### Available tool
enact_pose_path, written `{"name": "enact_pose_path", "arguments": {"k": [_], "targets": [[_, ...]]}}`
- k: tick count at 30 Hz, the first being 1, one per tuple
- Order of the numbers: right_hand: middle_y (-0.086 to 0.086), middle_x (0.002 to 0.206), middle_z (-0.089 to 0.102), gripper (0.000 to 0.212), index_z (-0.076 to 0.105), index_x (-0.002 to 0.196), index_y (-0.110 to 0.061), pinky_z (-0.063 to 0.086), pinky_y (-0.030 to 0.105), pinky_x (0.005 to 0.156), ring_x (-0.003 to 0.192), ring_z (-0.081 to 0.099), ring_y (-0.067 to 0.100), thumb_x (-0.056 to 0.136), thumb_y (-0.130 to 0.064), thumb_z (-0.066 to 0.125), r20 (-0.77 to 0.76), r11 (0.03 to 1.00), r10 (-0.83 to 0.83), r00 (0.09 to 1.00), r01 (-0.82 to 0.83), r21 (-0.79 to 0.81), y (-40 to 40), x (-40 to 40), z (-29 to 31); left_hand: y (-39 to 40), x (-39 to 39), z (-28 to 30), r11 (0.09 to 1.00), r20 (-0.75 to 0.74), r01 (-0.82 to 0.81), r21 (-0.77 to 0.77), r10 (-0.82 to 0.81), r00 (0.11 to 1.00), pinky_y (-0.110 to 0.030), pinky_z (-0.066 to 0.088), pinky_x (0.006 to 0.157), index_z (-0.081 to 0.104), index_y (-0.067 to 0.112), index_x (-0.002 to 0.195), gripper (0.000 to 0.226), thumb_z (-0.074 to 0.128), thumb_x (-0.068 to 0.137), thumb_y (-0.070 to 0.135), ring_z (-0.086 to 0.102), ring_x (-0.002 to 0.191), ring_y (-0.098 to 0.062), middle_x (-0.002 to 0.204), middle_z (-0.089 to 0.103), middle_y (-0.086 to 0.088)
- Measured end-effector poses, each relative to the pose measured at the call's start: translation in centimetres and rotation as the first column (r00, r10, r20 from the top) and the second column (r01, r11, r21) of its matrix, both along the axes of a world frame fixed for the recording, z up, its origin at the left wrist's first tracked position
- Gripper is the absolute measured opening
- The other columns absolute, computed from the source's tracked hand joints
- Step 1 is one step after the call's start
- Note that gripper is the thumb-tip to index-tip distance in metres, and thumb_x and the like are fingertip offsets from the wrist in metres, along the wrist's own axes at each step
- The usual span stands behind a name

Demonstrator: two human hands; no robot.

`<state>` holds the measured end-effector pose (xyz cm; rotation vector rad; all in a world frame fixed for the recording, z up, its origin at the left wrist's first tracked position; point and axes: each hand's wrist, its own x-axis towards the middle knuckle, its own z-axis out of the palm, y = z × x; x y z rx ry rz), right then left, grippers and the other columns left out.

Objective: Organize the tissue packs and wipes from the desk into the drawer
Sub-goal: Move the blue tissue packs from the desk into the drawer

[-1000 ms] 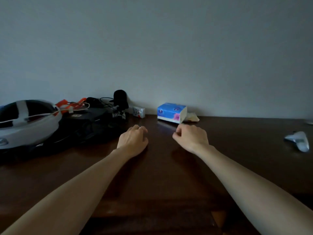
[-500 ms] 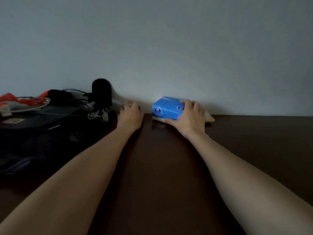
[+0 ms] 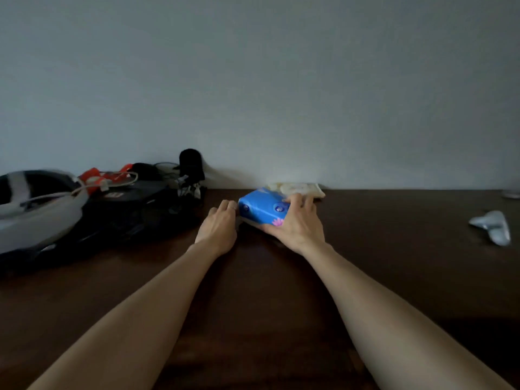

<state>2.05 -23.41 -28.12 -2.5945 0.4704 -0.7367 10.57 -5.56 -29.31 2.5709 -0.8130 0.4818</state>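
A blue tissue pack (image 3: 261, 208) with a pink flower print is tilted just above the dark wooden desk (image 3: 253, 291), near the wall. My right hand (image 3: 298, 226) grips its right end, thumb underneath and fingers over the top. My left hand (image 3: 219, 226) is just left of the pack, fingers curled down; the small white tissue pack that stood by the wall is out of sight, apparently inside this hand. A cream wipes pack (image 3: 298, 188) lies flat against the wall behind the blue pack. No drawer is in view.
A black bag (image 3: 132, 209), a grey and black headset (image 3: 36, 209), orange-tagged cables and a black microphone (image 3: 191, 164) crowd the desk's left side. A crumpled silver wrapper (image 3: 492, 226) lies at the far right.
My right hand has closed round the blue pack and pulled it off the wall toward me, uncovering the cream wipes pack. My left hand has drawn back from the wall; the small white pack's spot is bare.
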Motion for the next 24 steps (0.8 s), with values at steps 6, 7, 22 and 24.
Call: {"name": "enact_pose_path", "arguments": {"k": [6, 7, 22, 24], "targets": [[-0.002, 0.118, 0.038, 0.090, 0.041, 0.124, -0.023, 0.044, 0.038, 0.089, 0.119, 0.054, 0.028, 0.062, -0.077, 0.076, -0.002, 0.996, 0.037, 0.999, -0.037, 0.078, 4.6, -14.2, 0.9, 5.4, -14.3, 0.7, 0.992, -0.038, 0.014, -0.122, -0.019, 0.999, -0.045, 0.042, 0.082, 0.045, 0.013, 0.124, 0.032, 0.052, 0.093, 0.015, 0.055, 0.111, -0.039, 0.127, 0.051, -0.011], [-0.002, 0.119, 0.041, 0.086, 0.042, 0.125, -0.023, 0.046, 0.038, 0.088, 0.117, 0.056, 0.027, 0.066, -0.077, 0.073, 0.015, 0.993, 0.038, 0.999, -0.039, 0.111, 5.3, -16.3, 1.0, 6.2, -16.6, 0.8, 0.980, -0.050, 0.001, -0.199, -0.011, 0.999, -0.042, 0.041, 0.079, 0.044, 0.017, 0.123, 0.032, 0.052, 0.092, 0.018, 0.057, 0.109, -0.037, 0.127, 0.052, -0.007], [0.007, 0.115, 0.077, 0.047, 0.063, 0.135, -0.022, 0.058, 0.034, 0.067, 0.094, 0.076, 0.021, 0.101, -0.052, 0.050, 0.110, 0.151, 0.185, 0.977, -0.139, 0.979, 9.0, -35.2, -14.8, 16.8, -32.4, -9.4, 0.846, -0.485, 0.130, -0.517, -0.415, 0.770, -0.031, 0.062, 0.063, 0.059, 0.052, 0.127, 0.044, 0.070, 0.094, 0.024, 0.068, 0.096, -0.012, 0.117, 0.061, 0.010], [0.006, 0.115, 0.077, 0.051, 0.064, 0.134, -0.024, 0.058, 0.034, 0.068, 0.093, 0.077, 0.021, 0.099, -0.058, 0.049, 0.021, 0.156, 0.175, 0.984, -0.049, 0.986, 9.0, -35.0, -18.0, 17.5, -32.6, -12.5, 0.822, -0.609, -0.061, -0.566, -0.367, 0.703, -0.037, 0.063, 0.059, 0.063, 0.038, 0.122, 0.036, 0.070, 0.094, 0.017, 0.071, 0.093, -0.018, 0.114, 0.065, 0.005]]}}
